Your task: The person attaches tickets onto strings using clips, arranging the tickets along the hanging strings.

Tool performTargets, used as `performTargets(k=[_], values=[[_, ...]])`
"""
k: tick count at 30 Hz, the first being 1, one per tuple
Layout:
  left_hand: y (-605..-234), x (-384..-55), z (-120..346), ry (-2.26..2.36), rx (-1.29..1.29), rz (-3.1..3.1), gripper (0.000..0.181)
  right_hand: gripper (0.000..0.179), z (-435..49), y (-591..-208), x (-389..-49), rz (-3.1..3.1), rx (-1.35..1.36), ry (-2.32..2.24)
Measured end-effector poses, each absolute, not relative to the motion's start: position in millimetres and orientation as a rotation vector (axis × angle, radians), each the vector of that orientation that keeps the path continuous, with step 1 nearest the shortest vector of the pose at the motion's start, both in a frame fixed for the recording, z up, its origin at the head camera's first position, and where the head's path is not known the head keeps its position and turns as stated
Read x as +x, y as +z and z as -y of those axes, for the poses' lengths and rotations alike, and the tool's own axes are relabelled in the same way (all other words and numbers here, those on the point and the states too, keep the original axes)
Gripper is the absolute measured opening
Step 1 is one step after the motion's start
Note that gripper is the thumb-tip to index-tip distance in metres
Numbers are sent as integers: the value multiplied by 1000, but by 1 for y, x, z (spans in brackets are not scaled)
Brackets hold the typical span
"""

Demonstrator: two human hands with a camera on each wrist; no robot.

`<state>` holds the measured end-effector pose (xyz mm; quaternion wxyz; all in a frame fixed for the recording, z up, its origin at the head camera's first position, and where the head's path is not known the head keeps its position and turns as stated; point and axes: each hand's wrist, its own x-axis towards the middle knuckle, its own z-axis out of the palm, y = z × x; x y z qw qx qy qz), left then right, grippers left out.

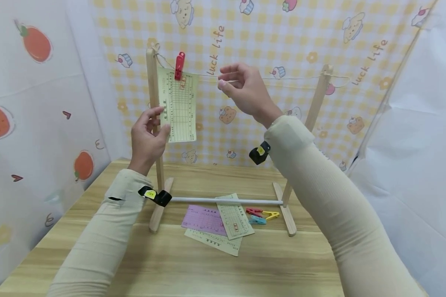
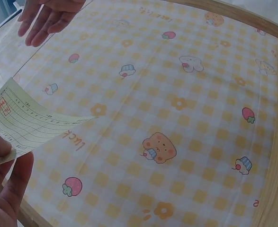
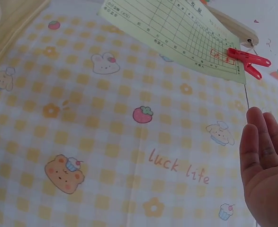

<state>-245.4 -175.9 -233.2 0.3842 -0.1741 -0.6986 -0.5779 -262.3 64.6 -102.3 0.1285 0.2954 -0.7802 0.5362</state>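
Observation:
A pale green printed form (image 1: 180,115) hangs from a thin string (image 1: 295,78), fixed near its upper end by a red clothespin (image 1: 179,66). My left hand (image 1: 147,138) is at the form's left edge beside the wooden post. In the left wrist view, its thumb and fingers pinch the edge of the paper (image 2: 34,125). My right hand (image 1: 250,91) is raised by the string, to the right of the clothespin. The right wrist view shows its fingers (image 3: 259,142) extended and holding nothing. There the red clothespin (image 3: 247,59) bites the form's edge.
Two wooden posts (image 1: 317,99) carry the string, joined low down by a white rod (image 1: 193,200). Below lie a purple form (image 1: 202,218), two greenish forms (image 1: 234,216), and red, yellow (image 1: 271,215) and blue clothespins (image 1: 257,220) on the wooden table (image 1: 208,276). A patterned cloth hangs behind.

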Motion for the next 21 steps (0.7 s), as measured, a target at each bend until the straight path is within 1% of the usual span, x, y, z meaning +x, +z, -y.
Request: performTargets(k=[9,15,21], values=[[-237,-247,175,-1481,-443,1798,42,28,-84,-123,-259,2258,901,1583],[-240,-242,174,-1489,-451,1796,38,30,-96,-137,-258,2233,946,1661],[-248,-244,178,-1640,-540,1724,34,31,-107,-153,-259,2206,968,1762]])
